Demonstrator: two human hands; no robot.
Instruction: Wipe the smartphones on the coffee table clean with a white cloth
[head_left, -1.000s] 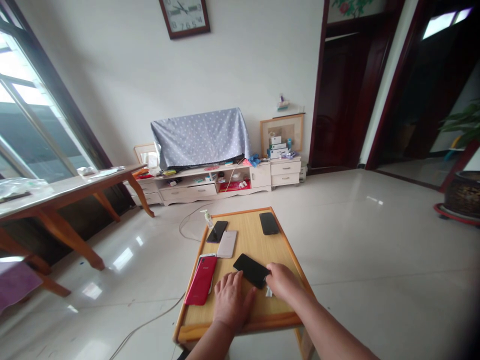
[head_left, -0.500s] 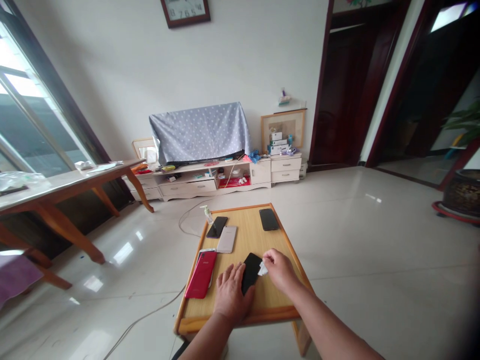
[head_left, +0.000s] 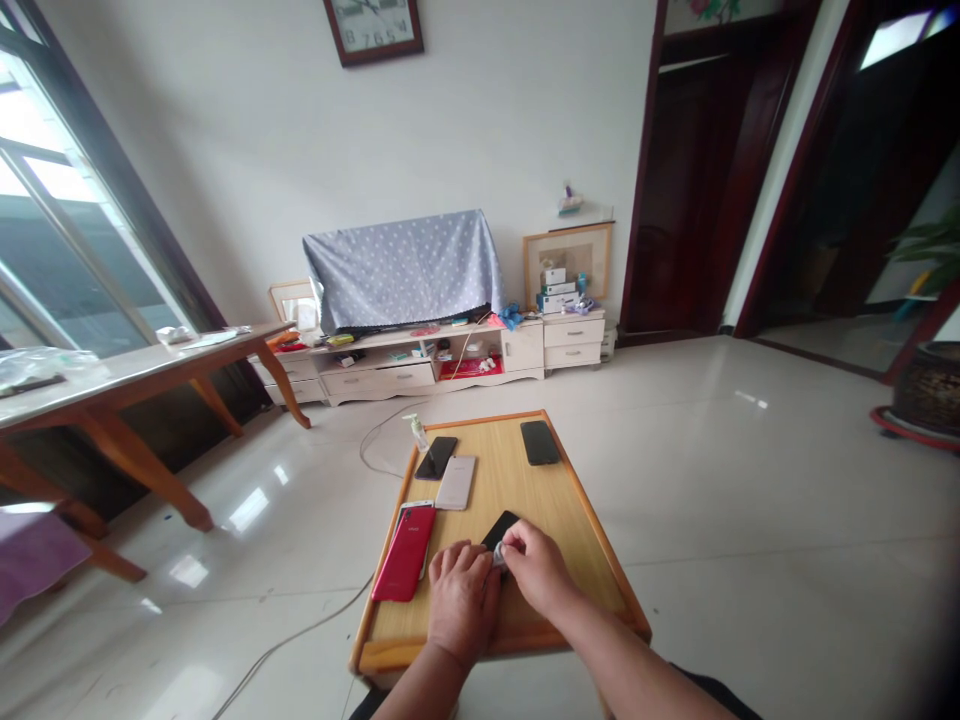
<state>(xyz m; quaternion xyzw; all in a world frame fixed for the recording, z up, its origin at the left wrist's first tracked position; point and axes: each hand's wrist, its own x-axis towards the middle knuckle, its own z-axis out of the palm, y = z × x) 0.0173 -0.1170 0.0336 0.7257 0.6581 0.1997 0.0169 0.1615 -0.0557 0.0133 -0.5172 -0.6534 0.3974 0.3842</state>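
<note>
Pinching a white scrap (head_left: pixel 499 554), R hand (head_left: pixel 538 568) has a narrow grip over the black phone (head_left: pixel 499 528) on the counter (head_left: pixel 504 470). L hand (head_left: pixel 459 592) covers its near end, prob. to steady it; I can't tell if that grip's closed. Red phone (head_left: pixel 406 555) lies aside, maybe for room.

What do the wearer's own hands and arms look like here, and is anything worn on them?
Both the left hand and the right hand are bare, without gloves. No sleeve, watch or bracelet shows on either visible forearm, and I see no rings or markings, though small details are hard to make out.
</note>
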